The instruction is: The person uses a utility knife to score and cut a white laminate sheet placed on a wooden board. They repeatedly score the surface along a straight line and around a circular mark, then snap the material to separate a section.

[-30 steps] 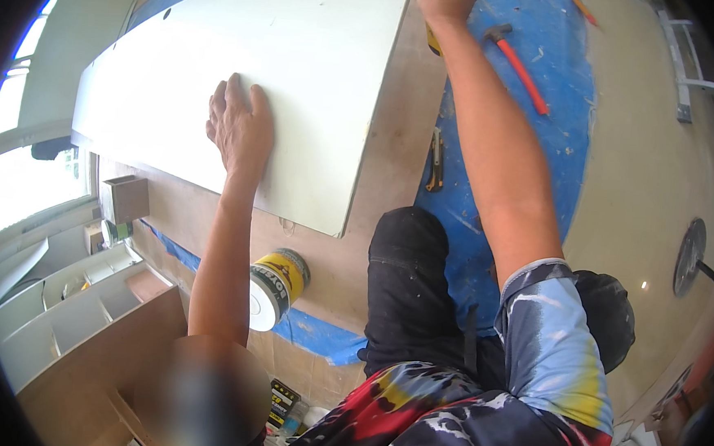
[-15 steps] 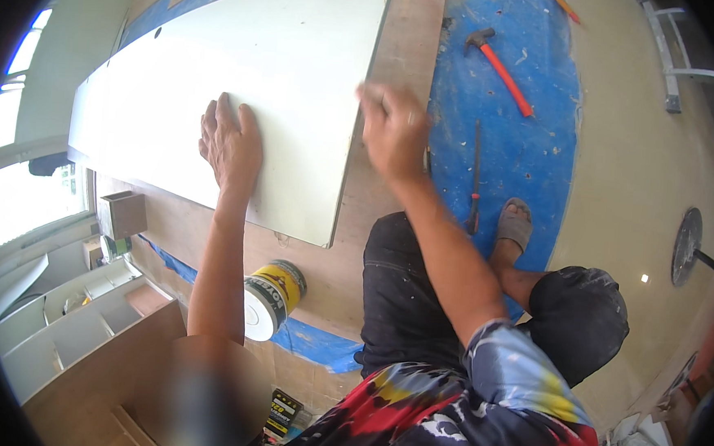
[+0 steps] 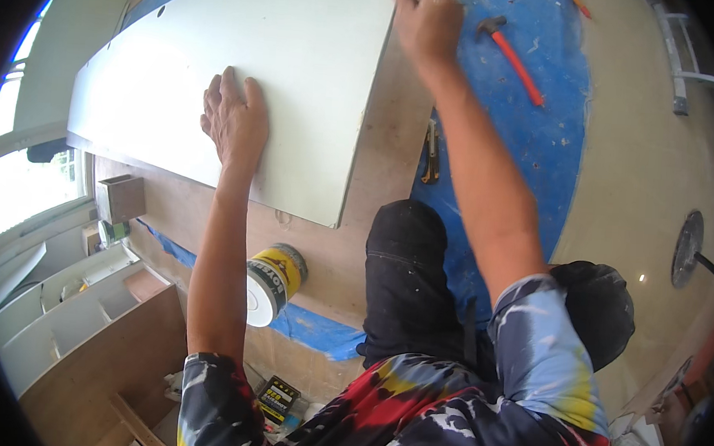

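Note:
A large white panel (image 3: 313,130) lies flat on a brown wooden board (image 3: 394,127). My left hand (image 3: 239,126) rests palm down on the panel, its fingers spread. At the panel's right edge, toward the far end, my right hand (image 3: 431,23) is curled with fingertips drawn together against the edge. Motion smears it, and whatever its fingers may hold is hidden. Right of the board, a cutter knife (image 3: 432,152) with a dark handle lies near my right forearm. Beyond that forearm lies a claw hammer (image 3: 515,65) with a red handle.
Blue sheeting (image 3: 532,160) covers the floor on the right. A yellow-and-dark can (image 3: 278,277) with a white lid stands near the board's front. Open wooden cabinet boxes (image 3: 104,346) fill the lower left. A ladder (image 3: 684,63) and a round dark disc (image 3: 687,250) are far right.
My right hand has slid away from me along the panel's right edge. My left hand stays on the panel. My right arm now hides the screwdriver, and the cutter knife shows more fully.

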Demonstrator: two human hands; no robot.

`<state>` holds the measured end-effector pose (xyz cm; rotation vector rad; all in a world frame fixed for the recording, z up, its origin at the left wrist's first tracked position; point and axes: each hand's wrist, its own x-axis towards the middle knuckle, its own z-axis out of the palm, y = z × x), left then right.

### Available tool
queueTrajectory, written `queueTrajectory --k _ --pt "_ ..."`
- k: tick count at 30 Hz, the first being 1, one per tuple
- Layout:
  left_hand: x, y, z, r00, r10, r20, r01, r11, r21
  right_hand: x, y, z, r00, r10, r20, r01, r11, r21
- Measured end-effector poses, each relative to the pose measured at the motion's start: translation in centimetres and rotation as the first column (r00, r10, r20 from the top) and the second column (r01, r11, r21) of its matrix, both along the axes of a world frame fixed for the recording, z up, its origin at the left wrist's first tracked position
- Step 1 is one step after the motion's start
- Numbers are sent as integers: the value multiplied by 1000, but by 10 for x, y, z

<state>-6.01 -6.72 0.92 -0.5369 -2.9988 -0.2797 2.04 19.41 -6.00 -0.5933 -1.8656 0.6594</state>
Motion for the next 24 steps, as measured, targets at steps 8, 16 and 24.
queueTrajectory --k 8,16,24 --pt "-1 -1 0 1000 -15 -17 16 1000 11 121 -157 32 959 281 -35 -280 924 -261" --pt "-2 -4 -2 999 -49 -14 49 997 59 33 -44 24 996 70 -57 -81 976 -204" --pt "-2 -3 -2 1000 -12 -5 13 1000 27 133 -173 27 954 288 -79 -298 900 -319"
